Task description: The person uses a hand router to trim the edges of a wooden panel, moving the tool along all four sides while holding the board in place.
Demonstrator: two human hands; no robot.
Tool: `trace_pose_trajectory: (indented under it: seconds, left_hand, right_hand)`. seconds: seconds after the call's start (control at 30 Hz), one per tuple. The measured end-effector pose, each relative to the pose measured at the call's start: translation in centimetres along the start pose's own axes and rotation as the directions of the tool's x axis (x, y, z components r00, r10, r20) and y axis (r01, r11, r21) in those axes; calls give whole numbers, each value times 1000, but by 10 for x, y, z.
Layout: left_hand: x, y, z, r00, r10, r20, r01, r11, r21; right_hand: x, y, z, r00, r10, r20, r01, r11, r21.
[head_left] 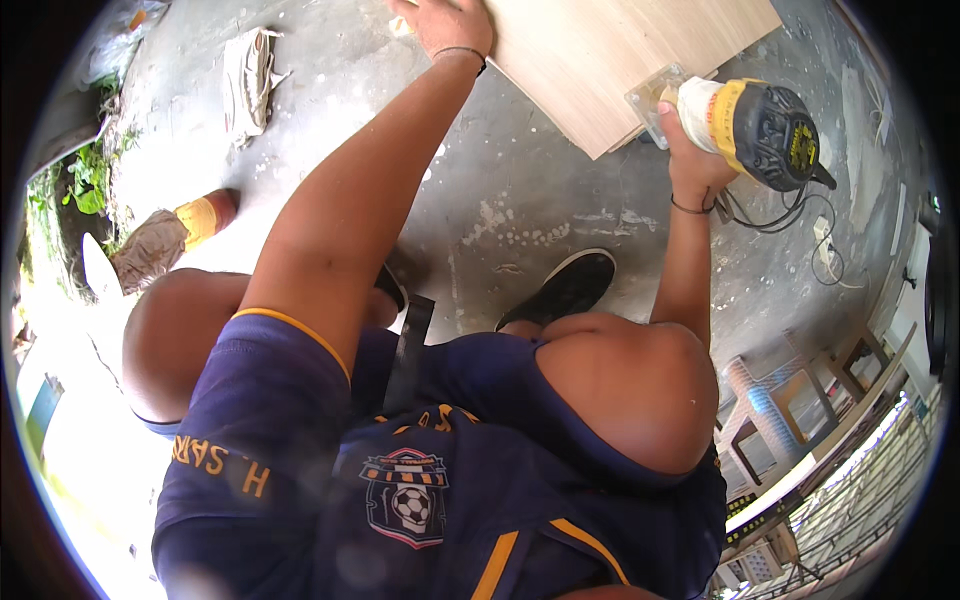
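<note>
My right hand [692, 150] is wrapped round a trim router [745, 130], a black and yellow power tool with white wrapping and a clear square base plate. The base sits against the right-hand edge of a pale wood-grain board [620, 65], near its closest corner. My left hand [445, 25] is beside the board's left edge at the top of the view. Its fingers look stretched out, though the frame cuts off part of them. A small whitish-yellow patch [401, 26] shows just below those fingers; what it is I cannot make out.
A dark cable [765, 225] runs from the router to the right across the paint-spotted concrete floor [480, 170]. A crumpled pale sack [250, 80] lies at the far left, with an orange-brown container [207, 217] nearer. Wooden chair-like frames [775, 400] stand at the lower right.
</note>
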State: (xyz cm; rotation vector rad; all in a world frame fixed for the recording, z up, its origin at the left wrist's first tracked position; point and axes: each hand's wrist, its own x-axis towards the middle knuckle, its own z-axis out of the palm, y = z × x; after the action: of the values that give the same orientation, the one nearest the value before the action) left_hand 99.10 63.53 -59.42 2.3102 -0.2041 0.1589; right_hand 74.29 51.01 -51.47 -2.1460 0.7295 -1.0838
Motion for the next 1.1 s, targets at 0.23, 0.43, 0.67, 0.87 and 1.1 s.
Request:
trace_pose_trajectory:
  seconds: [0.23,0.43,0.67,0.87,1.1]
  left_hand:
    - [0,2,6,999,53,-9,-54,997,-62]
    - [4,-6,10,994,104,-18,-105,993,-49]
    - [5,-7,5,997,74,4,-74,996,-51]
    - [3,-2,-3,999,36,19,-36,999,-30]
    - [-1,3,-3,1000,21,2,-22,1000,11]
  right_hand:
    - [-4,2,0,999,37,-1,-37,998,58]
    - [-9,3,1,1000,-1,-12,2,999,48]
    - [-9,-3,5,999,-32,-4,32,999,4]
    - [-8,-15,9,998,-26,51,28,999,-27]
    - [-19,-22,13,996,21,91,-21,1000,3]
